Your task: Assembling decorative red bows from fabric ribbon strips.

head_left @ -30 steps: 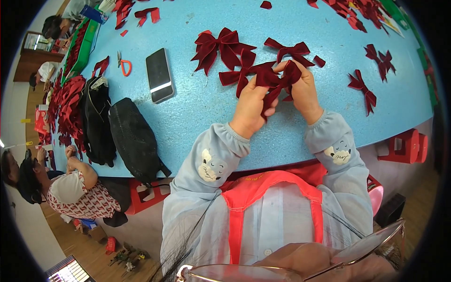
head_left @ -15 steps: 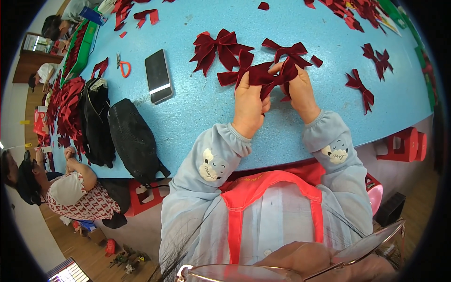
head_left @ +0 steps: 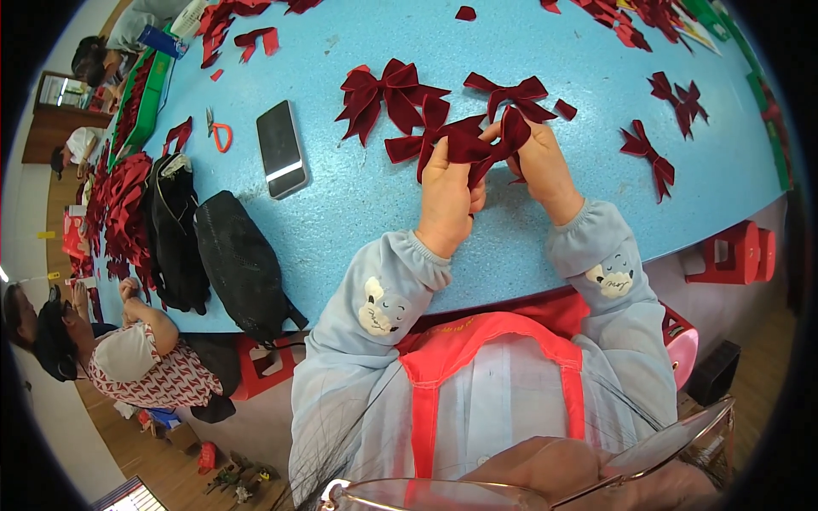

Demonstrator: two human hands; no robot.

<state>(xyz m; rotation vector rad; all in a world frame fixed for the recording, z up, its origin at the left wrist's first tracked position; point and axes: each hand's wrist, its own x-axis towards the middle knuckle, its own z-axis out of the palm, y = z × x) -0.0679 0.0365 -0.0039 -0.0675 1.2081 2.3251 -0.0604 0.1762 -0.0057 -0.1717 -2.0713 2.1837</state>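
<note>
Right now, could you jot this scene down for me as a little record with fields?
Surface: blue tabletop
Left fingers: gripping the left part of a dark red bow
Right fingers: gripping the same bow's right part
Beyond the hands: other bows in dark red, lying on the table
Left of the hands: phone with a dark screen, orange-handled scissors, black bags
Nearby: person in a patterned top, at left

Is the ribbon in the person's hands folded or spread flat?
Folded: the dark red velvet ribbon is looped into a bow, one loop at the left hand, another at the right hand.
</note>
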